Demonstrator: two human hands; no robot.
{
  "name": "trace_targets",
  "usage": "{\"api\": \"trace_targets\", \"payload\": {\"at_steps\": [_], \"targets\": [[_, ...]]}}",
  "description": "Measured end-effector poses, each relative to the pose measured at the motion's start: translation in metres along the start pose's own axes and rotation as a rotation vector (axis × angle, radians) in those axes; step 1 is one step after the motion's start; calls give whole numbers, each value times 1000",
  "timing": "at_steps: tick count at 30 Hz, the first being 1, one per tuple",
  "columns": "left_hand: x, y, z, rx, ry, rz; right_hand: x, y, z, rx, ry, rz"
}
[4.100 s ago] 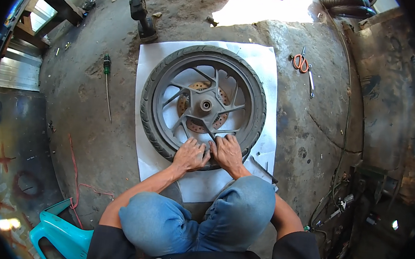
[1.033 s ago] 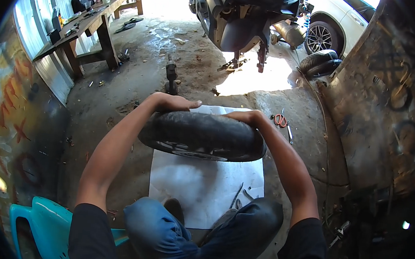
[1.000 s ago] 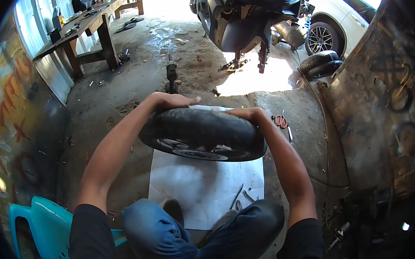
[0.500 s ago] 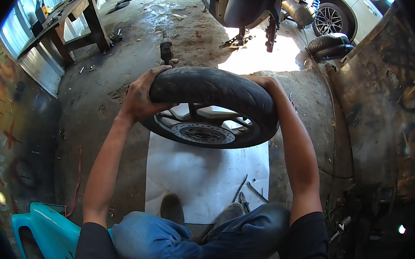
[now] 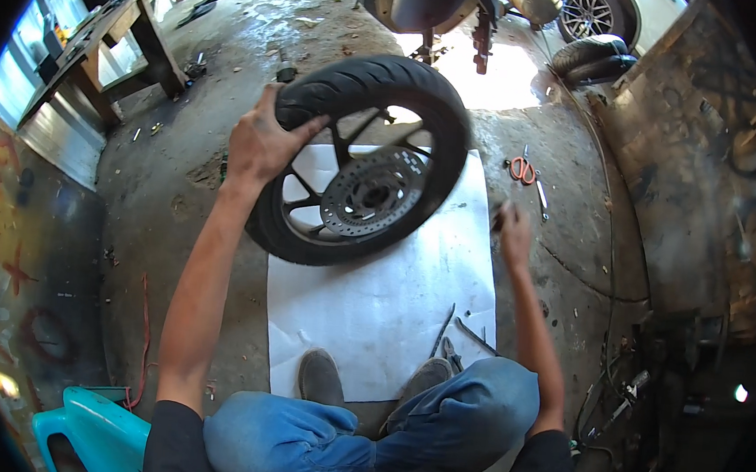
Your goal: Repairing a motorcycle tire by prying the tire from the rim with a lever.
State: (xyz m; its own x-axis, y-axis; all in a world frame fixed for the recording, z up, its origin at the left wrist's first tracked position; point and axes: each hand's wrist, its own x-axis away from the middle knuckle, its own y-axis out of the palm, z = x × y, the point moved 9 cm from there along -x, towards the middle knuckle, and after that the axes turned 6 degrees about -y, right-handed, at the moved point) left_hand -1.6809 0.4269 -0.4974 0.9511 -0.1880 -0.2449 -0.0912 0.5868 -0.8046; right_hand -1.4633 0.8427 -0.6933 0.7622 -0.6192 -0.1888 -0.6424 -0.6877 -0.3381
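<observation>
A motorcycle wheel with a black treaded tyre, dark spokes and a drilled brake disc is tilted up over the white sheet. My left hand grips the tyre at its upper left, thumb on the near sidewall and fingers over the tread. To the right of the wheel, apart from it, is my right hand, by the sheet's right edge. Its fingers look bent but are blurred, and a small dark patch shows beside them. Whether the wheel's lower edge touches the sheet cannot be made out.
Orange-handled scissors and a wrench lie on the floor at right. Pliers and dark bars lie near my right shoe. A motorcycle stands ahead, a wooden bench far left, a turquoise panel near left.
My right hand has come off the tyre and moved down to the right. The wheel has tipped, so its disc side faces me more. My left hand keeps its grip.
</observation>
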Motion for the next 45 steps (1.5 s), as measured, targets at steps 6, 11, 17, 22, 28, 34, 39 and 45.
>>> {"api": "trace_targets", "payload": {"at_steps": [6, 11, 17, 22, 28, 34, 39, 45], "targets": [[-23, 25, -58, -244, -322, -72, 237, 77, 126, -374, 659, -472], [65, 67, -142, 47, -557, -304, 291, 134, 54, -954, 923, -687], [268, 150, -193, 544, -928, -151, 319, 175, 42, -1576, 1232, -317], [373, 218, -166, 1028, -1269, -479, 304, 125, 80, -1375, 962, -235], [376, 221, -131, 1153, -1267, -651, 281, 104, 102, -1136, 867, -124], [349, 241, -209, 807, -1014, -350, 249, 91, 113, -1092, 875, -133], [293, 200, -176, 124, -669, -118, 204, 49, 161, -435, 802, -104], [273, 197, -36, 166, 165, -462, 188, -32, 79, 102, 500, -134]]}}
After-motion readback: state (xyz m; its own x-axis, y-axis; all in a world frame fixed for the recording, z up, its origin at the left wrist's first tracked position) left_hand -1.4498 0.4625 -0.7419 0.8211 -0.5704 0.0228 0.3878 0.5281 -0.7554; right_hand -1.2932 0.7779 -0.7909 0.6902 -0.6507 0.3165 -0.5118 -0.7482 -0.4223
